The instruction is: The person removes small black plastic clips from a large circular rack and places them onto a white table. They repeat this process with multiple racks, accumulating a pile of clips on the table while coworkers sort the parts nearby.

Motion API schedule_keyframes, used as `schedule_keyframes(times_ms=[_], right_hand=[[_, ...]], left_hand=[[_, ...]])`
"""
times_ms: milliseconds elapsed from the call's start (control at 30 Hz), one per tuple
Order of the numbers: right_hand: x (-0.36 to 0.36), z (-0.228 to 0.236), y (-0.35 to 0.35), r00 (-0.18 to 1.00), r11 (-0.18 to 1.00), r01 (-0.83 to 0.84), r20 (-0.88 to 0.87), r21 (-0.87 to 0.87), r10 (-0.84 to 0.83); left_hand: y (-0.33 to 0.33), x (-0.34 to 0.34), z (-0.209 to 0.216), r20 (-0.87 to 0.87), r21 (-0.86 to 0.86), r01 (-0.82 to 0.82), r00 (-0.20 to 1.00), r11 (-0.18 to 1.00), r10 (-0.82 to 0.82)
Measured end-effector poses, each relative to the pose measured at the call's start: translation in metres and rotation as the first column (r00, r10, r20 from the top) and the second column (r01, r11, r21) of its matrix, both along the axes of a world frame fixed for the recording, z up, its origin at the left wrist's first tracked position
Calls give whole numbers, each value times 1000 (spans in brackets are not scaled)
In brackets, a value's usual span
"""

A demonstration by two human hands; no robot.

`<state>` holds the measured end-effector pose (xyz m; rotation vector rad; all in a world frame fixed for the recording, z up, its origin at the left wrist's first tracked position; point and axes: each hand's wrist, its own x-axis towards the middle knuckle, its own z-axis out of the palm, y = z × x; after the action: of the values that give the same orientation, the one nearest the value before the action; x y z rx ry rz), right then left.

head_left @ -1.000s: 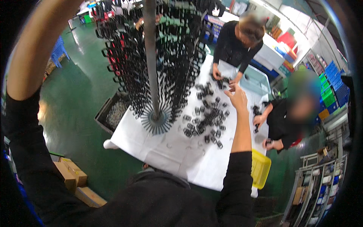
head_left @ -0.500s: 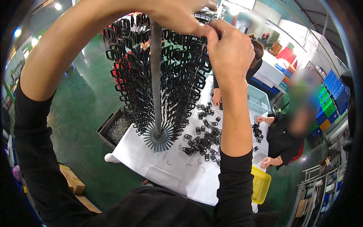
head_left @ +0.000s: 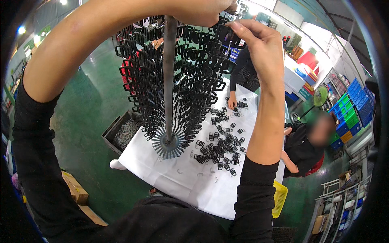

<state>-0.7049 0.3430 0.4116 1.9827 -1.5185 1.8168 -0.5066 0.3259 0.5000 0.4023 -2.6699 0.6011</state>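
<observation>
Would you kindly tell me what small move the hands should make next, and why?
I would perhaps check that the black frame beside the right hand hangs securely before moving away: the left hand is close by, similar frames crowd the rack, and the view does not settle whether this one is hooked.

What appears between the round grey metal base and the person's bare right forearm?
In the head view, small black rectangular frames: some hanging near the base, many lying loose on the white table.
</observation>
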Motion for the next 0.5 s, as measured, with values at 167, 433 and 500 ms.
schedule_keyframes(times_ms=[167, 433, 500], right_hand=[[0, 1, 6, 995, 998, -53, 92, 38, 49], [-2, 0, 13, 999, 997, -53, -5, 59, 53], [-4, -2, 16, 999, 996, -39, 2, 80, 39]], left_hand=[[3, -4, 5, 44, 91, -108, 994, 990, 104], [9, 1, 13, 124, 119, -49, 992, 992, 34], [10, -1, 14, 83, 192, -137, 989, 972, 123]])
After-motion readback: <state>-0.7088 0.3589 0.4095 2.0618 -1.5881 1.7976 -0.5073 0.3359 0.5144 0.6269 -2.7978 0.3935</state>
